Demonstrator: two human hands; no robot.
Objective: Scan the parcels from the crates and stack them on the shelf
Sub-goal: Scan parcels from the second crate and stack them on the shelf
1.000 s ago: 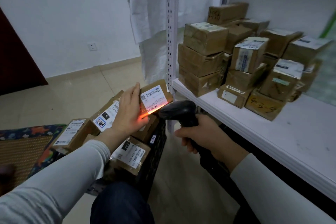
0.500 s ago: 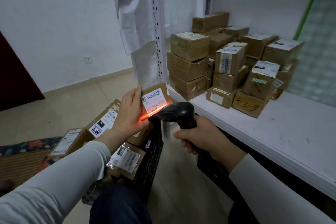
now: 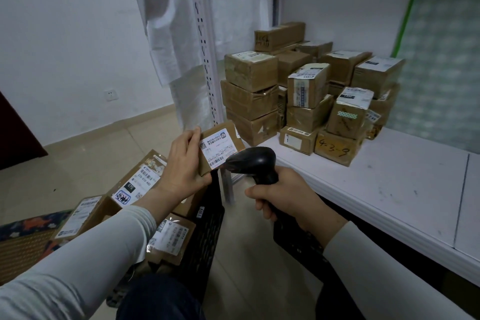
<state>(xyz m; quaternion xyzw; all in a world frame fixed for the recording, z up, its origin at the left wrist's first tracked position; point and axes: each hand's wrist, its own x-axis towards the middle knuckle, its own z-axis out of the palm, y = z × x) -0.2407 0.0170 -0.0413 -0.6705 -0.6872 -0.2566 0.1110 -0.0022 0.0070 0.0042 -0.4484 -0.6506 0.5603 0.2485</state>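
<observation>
**Parcel in your left hand, scanner in your right**

Closest to you, your dark trousers (image 3: pixel 158 296) fill the bottom edge, with a pale sleeve running in from each side.

Your left hand (image 3: pixel 181 163) holds the small parcel (image 3: pixel 220 147) up over the black crate (image 3: pixel 205 236). The grip is closed on the parcel's left end, fingers along the upper edge and thumb underneath. Its white label faces you and the box is tilted.

Your right hand (image 3: pixel 285 197) has a full grip wrapped round the handle of the black scanner (image 3: pixel 253 161). The scanner's head points at the lower right corner of that label. You cannot tell from here whether the head touches the parcel.

Below your left arm the black crate is piled with labelled parcels (image 3: pixel 140 179), some lying at angles on top of each other. A second dark crate (image 3: pixel 293 241) sits under your right wrist, against the shelf front. A patterned rug (image 3: pixel 23 236) lies on the floor at the far left.

Further out on the right is the white shelf (image 3: pixel 389 189). At its left end, stacked parcels (image 3: pixel 298 91) stand several high. A front box marked 4-3-9 (image 3: pixel 335 149) rests directly on the shelf board.

Beyond them are the perforated upright (image 3: pixel 205 60), a white sheet (image 3: pixel 166 21) hanging beside it, and a wall socket (image 3: pixel 111 95) low on the left wall.
</observation>
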